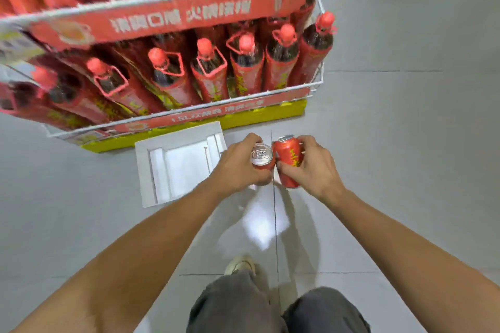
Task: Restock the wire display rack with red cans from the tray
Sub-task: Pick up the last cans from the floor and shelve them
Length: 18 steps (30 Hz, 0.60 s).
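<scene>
My left hand [238,165] grips a red can [262,155] upright, its silver pull-tab top facing me. My right hand [311,167] grips a second red can [289,157], tilted, with yellow lettering down its side. The two cans almost touch, held above the floor just right of a white cardboard tray [147,170] that lies flat on the floor with nothing visible in it. The white wire display rack [189,113] stands beyond the tray; its lower tier holds large red-capped bottles and its upper tier red packs.
The rack rests on a yellow base [257,119]. Grey tiled floor [405,143] spreads to the right and left of the rack. My legs and one shoe [240,265] are at the bottom of the view.
</scene>
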Each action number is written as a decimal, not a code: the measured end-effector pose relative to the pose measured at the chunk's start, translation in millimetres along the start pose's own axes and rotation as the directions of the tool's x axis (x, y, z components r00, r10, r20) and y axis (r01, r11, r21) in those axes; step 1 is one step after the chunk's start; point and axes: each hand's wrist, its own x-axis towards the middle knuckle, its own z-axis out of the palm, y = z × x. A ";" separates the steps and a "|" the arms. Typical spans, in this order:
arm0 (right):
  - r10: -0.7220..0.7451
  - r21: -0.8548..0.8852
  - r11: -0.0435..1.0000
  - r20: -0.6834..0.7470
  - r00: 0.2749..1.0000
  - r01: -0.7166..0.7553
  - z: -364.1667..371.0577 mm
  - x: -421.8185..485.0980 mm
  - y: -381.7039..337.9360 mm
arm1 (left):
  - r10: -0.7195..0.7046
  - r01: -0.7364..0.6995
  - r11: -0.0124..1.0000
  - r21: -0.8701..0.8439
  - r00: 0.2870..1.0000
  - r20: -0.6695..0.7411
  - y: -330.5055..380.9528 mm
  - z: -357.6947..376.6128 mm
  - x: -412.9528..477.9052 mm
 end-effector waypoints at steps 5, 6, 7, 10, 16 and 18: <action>-0.200 0.033 0.978 -0.108 0.974 0.204 -180.2 -51.0 -172.8 | 0.040 -0.058 0.994 -0.095 0.983 -0.182 171.2 -177.2 -80.3; -0.232 0.035 0.971 -0.125 0.965 0.238 -218.3 -62.2 -209.5 | 0.061 -0.083 0.992 -0.091 0.972 -0.225 208.5 -213.9 -98.2; -0.264 0.036 0.962 -0.148 0.953 0.272 -256.9 -73.9 -246.1 | 0.072 -0.099 0.991 -0.091 0.964 -0.256 244.6 -250.6 -116.6; -0.384 0.007 0.920 -0.179 0.906 0.391 -367.7 -110.3 -351.9 | 0.146 -0.183 0.980 -0.079 0.928 -0.342 354.2 -356.6 -176.2; -0.648 -0.003 0.747 -0.225 0.727 0.665 -538.2 -184.7 -522.9 | 0.258 -0.273 0.961 0.041 0.837 -0.483 509.3 -530.4 -287.3; -0.709 -0.023 0.683 -0.264 0.654 0.730 -565.7 -202.4 -567.2 | 0.282 -0.304 0.951 0.053 0.786 -0.551 530.7 -567.4 -313.0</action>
